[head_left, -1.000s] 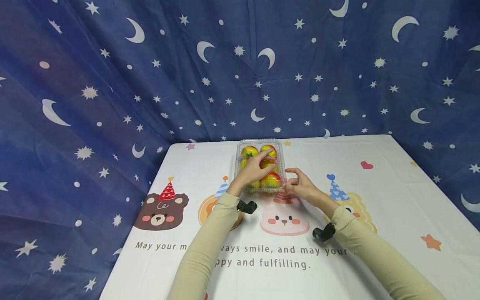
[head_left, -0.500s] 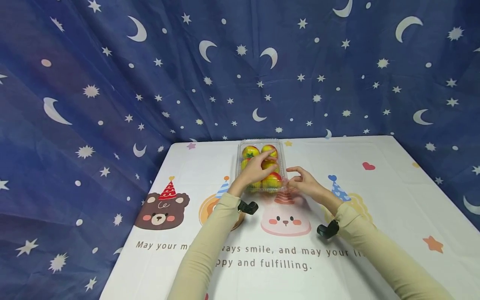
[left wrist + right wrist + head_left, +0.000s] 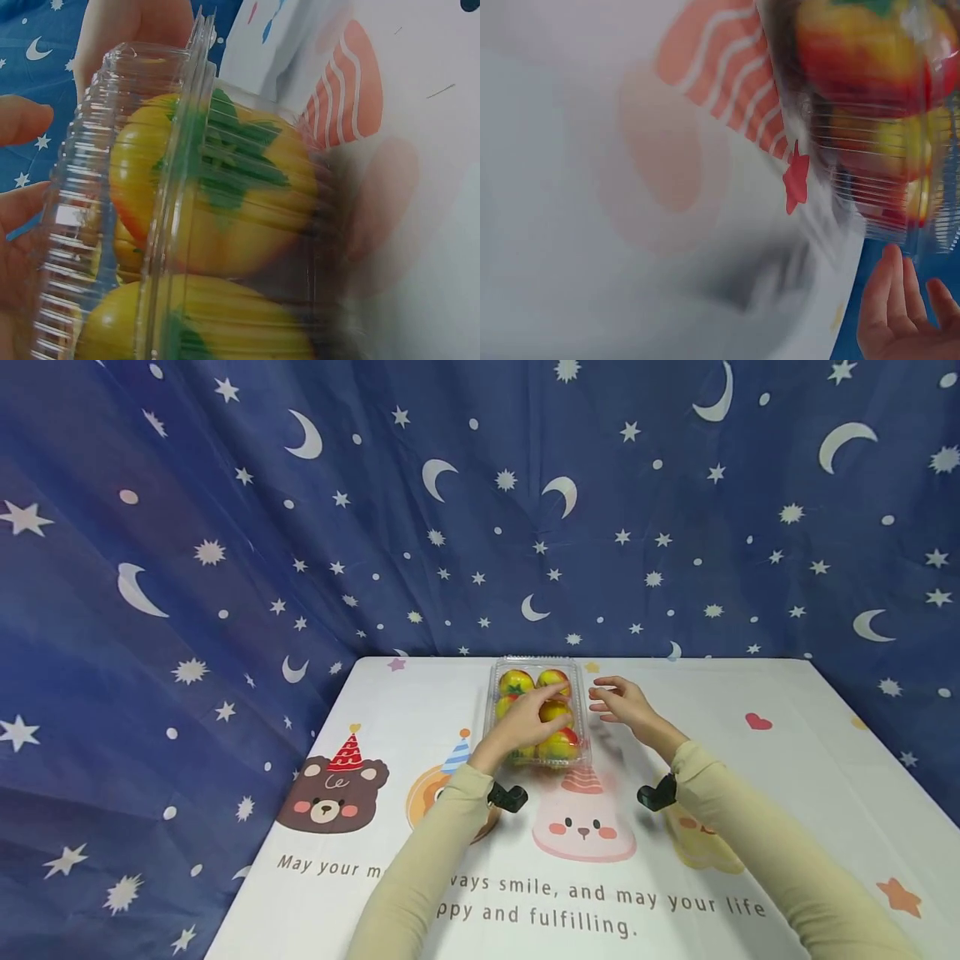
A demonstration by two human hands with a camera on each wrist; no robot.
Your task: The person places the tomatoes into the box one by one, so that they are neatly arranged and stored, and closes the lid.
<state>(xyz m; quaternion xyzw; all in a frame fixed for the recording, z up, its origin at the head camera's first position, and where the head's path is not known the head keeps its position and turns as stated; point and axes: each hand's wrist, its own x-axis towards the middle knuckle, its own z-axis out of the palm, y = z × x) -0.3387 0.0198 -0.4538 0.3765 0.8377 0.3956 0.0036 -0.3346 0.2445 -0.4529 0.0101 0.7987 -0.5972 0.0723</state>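
A clear plastic clamshell box holds several yellow-and-red fruits with green leafy tops. In the left wrist view, the lid and base rims lie against each other along the near side of the box. My left hand lies over the lid from the left, fingers relaxed and reaching across it; how firmly it touches is unclear. Just to the right of the box is my right hand, loosely bent fingers toward its side and holding nothing. The right wrist view shows those fingers close to the box's edge.
A white tablecloth printed with cartoon animals and lettering covers the table. The box stands near the table's far edge. A blue curtain with stars and moons hangs behind and along the left.
My right hand has come away from the near right corner of the box and moved farther back along its side. The left hand stays over the lid. The head view has shifted slightly.
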